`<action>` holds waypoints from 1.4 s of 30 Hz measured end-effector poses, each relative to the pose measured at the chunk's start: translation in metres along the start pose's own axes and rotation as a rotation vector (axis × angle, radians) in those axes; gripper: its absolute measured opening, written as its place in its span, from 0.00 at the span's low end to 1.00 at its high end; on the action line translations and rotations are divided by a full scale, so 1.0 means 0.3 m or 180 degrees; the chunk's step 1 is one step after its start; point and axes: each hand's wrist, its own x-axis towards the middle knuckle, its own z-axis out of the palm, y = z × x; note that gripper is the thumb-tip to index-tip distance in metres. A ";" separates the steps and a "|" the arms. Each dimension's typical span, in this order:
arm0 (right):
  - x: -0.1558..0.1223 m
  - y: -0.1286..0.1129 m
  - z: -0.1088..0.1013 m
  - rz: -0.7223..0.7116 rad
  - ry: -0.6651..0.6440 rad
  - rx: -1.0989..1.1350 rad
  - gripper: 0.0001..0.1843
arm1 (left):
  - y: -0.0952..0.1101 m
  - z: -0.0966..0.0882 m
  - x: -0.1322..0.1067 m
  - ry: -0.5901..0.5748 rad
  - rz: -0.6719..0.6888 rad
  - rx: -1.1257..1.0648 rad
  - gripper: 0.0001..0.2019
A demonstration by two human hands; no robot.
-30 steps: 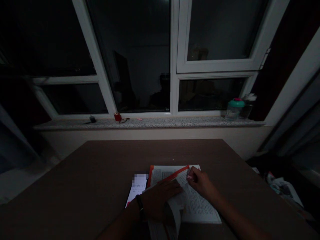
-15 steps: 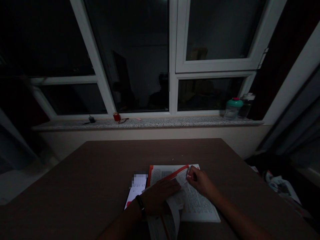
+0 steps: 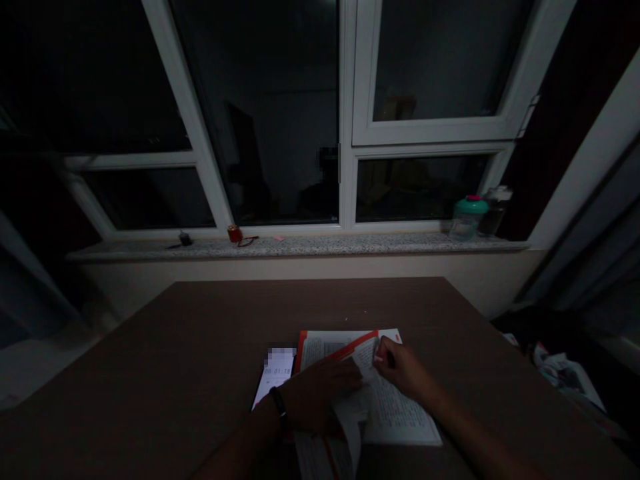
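A printed booklet (image 3: 405,420) with red trim lies on the table, one page folded over diagonally. My left hand (image 3: 320,393), with a dark band at the wrist, lies across that page with its fingers stretched toward the right. Part of the page (image 3: 350,430) curls up beneath and beside this hand. My right hand (image 3: 400,365) is closed in a pinch at the page's edge, near the upper right of the booklet; its fingertips are partly hidden. Just left of the booklet, a lit phone (image 3: 276,373) shows a timer, its lower part covered by my left arm.
The dark brown table (image 3: 210,347) ends at a wall below a stone windowsill (image 3: 310,245). On the sill stand a small red jar (image 3: 235,233), a dark little object (image 3: 185,238) and a teal-lidded bottle (image 3: 467,217) beside another clear bottle (image 3: 495,210). Tiny white scraps lie behind the booklet.
My left forearm and wrist have shifted slightly up and left, covering more of the phone's lower part. The right hand stays pinched at nearly the same spot.
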 end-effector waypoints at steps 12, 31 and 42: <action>-0.034 -0.032 -0.003 -0.0094 -0.0299 0.0119 0.09 | -0.009 0.021 0.003 0.0272 0.0003 0.0183 0.38; -0.041 -0.012 0.020 -0.0075 -0.0403 0.0159 0.10 | 0.033 -0.025 -0.015 0.0093 -0.0285 0.0015 0.33; -0.018 -0.017 0.000 -0.0044 -0.0083 -0.0052 0.07 | -0.004 0.004 -0.019 0.0010 -0.0265 0.0304 0.40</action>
